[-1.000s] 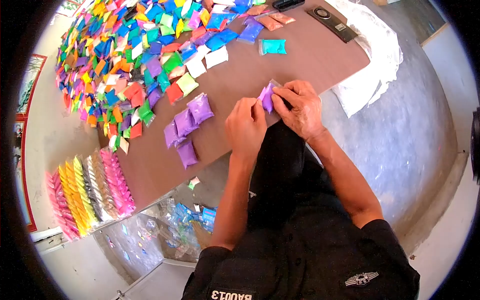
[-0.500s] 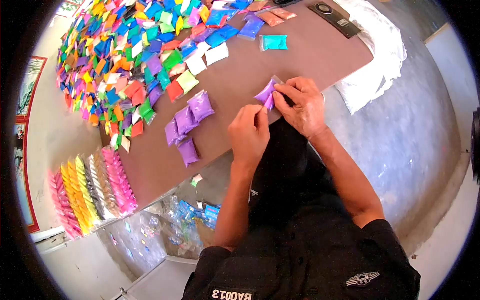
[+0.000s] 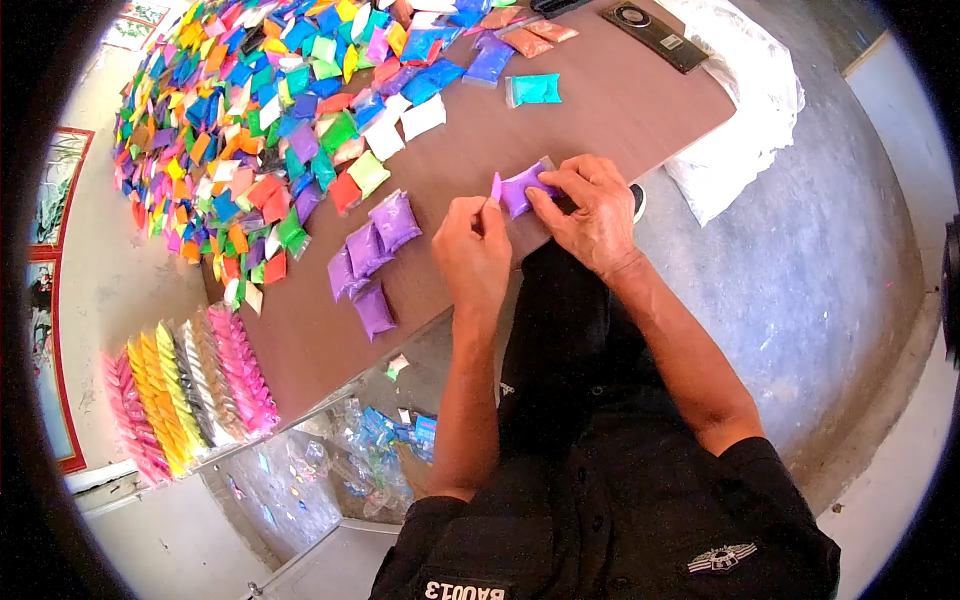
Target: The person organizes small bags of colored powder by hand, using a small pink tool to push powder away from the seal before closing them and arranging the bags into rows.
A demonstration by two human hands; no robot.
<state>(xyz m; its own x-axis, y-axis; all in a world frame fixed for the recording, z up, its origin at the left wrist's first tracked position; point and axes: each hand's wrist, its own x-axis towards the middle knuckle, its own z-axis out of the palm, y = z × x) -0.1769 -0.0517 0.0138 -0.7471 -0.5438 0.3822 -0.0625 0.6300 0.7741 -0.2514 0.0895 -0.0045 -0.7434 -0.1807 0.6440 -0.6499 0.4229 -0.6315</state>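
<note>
My right hand (image 3: 590,212) pinches a small purple packet (image 3: 521,192) by its right end, just above the table's near edge. Between the thumb and fingers of my left hand (image 3: 474,250) a small, thin pink piece (image 3: 496,186) sticks up, right at the packet's left end. What kind of thing the pink piece is, I cannot tell. To the left of my hands lie several more purple packets (image 3: 368,250), bunched together on the brown table (image 3: 450,150).
A large heap of coloured packets (image 3: 250,130) covers the table's far left. Rows of twisted packets (image 3: 240,370) lie at the near left corner. A teal packet (image 3: 534,90), a dark flat device (image 3: 655,35) and a white plastic bag (image 3: 740,110) are farther back. Litter (image 3: 385,440) lies on the floor.
My left hand has moved left with the pink piece, from over the packet to its left end. More of the purple packet now shows in my right hand.
</note>
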